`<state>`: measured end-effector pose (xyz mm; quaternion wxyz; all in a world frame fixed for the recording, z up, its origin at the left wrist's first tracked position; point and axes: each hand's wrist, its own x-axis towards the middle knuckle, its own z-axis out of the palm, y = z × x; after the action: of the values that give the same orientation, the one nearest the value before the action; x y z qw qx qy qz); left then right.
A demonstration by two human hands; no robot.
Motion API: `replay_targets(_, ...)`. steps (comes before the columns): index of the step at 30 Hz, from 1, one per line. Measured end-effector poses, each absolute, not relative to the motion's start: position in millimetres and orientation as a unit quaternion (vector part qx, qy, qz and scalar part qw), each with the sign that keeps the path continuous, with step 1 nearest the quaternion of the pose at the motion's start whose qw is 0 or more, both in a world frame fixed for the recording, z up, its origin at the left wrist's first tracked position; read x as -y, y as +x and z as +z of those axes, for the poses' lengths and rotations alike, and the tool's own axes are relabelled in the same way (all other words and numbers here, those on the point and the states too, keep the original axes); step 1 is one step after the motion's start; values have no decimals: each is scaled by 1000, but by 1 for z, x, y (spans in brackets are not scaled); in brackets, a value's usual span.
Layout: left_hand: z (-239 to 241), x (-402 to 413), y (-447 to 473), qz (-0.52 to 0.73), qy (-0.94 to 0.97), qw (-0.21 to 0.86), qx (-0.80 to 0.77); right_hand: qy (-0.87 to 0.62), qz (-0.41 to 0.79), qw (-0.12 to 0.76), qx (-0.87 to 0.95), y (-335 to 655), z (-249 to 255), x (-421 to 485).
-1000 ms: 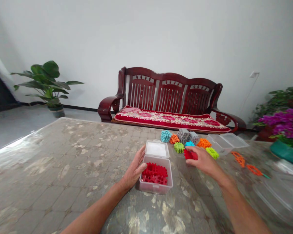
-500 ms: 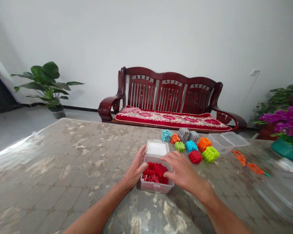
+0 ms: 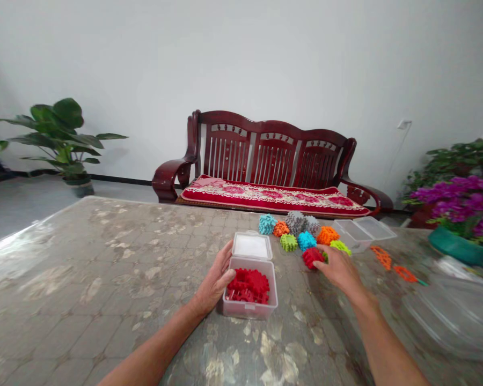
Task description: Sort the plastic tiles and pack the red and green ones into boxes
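Observation:
A clear plastic box (image 3: 249, 310) with its lid (image 3: 251, 246) swung back stands before me, holding red toothed gear pieces (image 3: 250, 284). My left hand (image 3: 216, 281) grips the box's left side, its thumb over the rim. Farther right, my right hand (image 3: 338, 268) has thumb and fingers on a stack of red gears (image 3: 313, 258) that rests on the table. Around that stack sit other gear stacks: blue (image 3: 306, 240), lime green (image 3: 288, 243), orange (image 3: 328, 235) and grey (image 3: 295, 222). Another lime green stack (image 3: 341, 246) is partly hidden by my right hand.
An open clear box (image 3: 353, 236) lies behind the stacks at right. Orange frame-like pieces (image 3: 404, 274), clear plastic containers (image 3: 451, 316) and a teal flowerpot (image 3: 459, 246) stand farther right on the patterned table (image 3: 116, 257). A wooden bench (image 3: 273, 155) is beyond.
My right hand has moved from the box to the right, onto the red gear stack on the table. My left hand stays on the box. The view has turned slightly right.

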<state>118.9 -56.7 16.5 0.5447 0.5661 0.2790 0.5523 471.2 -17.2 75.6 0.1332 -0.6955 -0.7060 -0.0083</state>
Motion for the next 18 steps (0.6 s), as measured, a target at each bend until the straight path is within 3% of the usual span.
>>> replay_targets(5, 20, 57, 119, 553, 564, 547, -277, -727, -33, 109, 677, 468, 74, 21)
replay_targets(8, 19, 57, 119, 554, 567, 544, -275, -700, -27, 162, 695, 454, 80, 24)
replay_targets(13, 14, 56, 119, 558, 568, 540, -273, -571, 127, 262, 768, 401, 100, 46)
replay_targets(18, 13, 55, 120, 559, 564, 545, -269, -466, 99, 188, 859, 341, 124, 68)
